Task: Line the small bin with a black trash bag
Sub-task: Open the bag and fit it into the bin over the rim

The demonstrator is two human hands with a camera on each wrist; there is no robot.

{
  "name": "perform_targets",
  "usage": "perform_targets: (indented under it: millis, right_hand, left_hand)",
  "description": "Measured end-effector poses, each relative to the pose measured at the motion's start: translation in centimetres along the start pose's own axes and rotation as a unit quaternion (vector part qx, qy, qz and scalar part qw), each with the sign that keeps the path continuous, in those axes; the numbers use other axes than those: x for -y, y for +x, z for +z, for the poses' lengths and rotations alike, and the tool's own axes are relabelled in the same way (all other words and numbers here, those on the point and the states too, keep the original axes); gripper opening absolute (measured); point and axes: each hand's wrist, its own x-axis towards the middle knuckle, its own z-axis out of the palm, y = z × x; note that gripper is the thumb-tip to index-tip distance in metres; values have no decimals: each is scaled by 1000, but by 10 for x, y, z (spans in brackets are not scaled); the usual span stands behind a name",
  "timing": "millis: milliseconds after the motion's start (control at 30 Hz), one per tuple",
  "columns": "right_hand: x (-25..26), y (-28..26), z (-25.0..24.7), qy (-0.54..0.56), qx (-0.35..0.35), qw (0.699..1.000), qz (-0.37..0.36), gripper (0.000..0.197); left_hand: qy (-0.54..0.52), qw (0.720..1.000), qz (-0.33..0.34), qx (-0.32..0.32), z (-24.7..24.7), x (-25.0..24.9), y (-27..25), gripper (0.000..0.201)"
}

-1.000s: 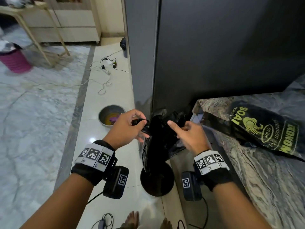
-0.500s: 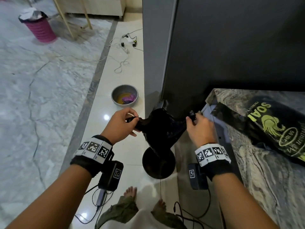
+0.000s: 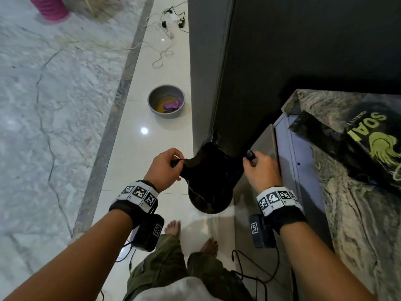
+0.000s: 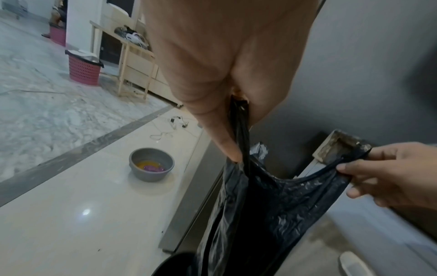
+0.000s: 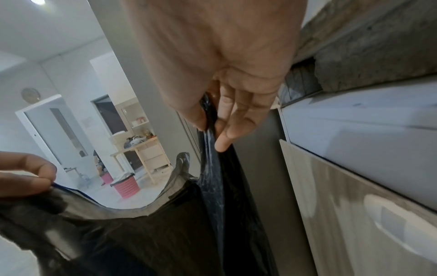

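Your left hand [image 3: 166,168] pinches 1 handle of the black trash bag [image 3: 211,170], thumb and curled fingers [image 4: 222,138] clamped on the twisted plastic. Your right hand [image 3: 261,170] pinches the other handle, thumb against the fingers [image 5: 234,123], so the bag's mouth is stretched open between your 2 hands. The bag hangs straight above the small bin [image 3: 209,202], a round black bin standing on the white floor [image 3: 130,170]; the bag's lower part dips toward the bin's opening, but you cannot tell from these views whether it touches the inside. Just behind the bin stands the tall dark cabinet [image 3: 282,72]. To the right of the bin is the marble-topped table [image 3: 358,213], and on it lies a black pack with yellow print [image 3: 355,148]. Beyond the bin on the left, well apart, a grey bowl [image 3: 166,101] sits on the floor holding yellowish liquid and something purple. Your 2 bare feet are close to the bin on the near side.
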Motion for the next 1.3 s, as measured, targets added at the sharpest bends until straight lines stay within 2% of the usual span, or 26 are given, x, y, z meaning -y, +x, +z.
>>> perform_targets:
  millis: [233, 400, 567, 667, 800, 833, 966, 1033, 1133, 1300]
  right_hand:
    - [-40, 18, 51, -6, 34, 999, 39, 11]
    - [-83, 36, 100, -1, 81, 994, 68, 16]
    - [-128, 49, 158, 122, 165, 970, 134, 23]
    - [-159, 56, 192, 143, 156, 960, 184, 32]
    - [-188, 73, 221, 82, 113, 961, 240, 57]
    - [-194, 77, 226, 67, 111, 962, 239, 54]
    - [-210, 91, 240, 2, 105, 970, 218, 22]
    - [-214, 97, 244, -52, 99, 976, 188, 18]
    - [-221, 104, 247, -128, 97, 978, 134, 25]
    - [-237, 114, 258, -318, 179, 929, 66, 37]
  left_hand:
    - [41, 999, -19, 17, 33, 50, 24, 7]
    - [54, 996, -44, 49, 65, 103, 51, 20]
    - [50, 992, -77, 81, 108, 160, 81, 23]
    - [66, 989, -99, 88, 135, 193, 97, 15]
    - [92, 986, -119, 78, 162, 231, 116, 3]
    - [98, 986, -117, 71, 167, 240, 120, 4]
    - [148, 985, -84, 37, 174, 270, 134, 4]
    - [179, 980, -81, 28, 173, 284, 141, 6]
    - [216, 973, -74, 19, 169, 303, 151, 12]
    - [297, 951, -76, 32, 168, 328, 161, 26]
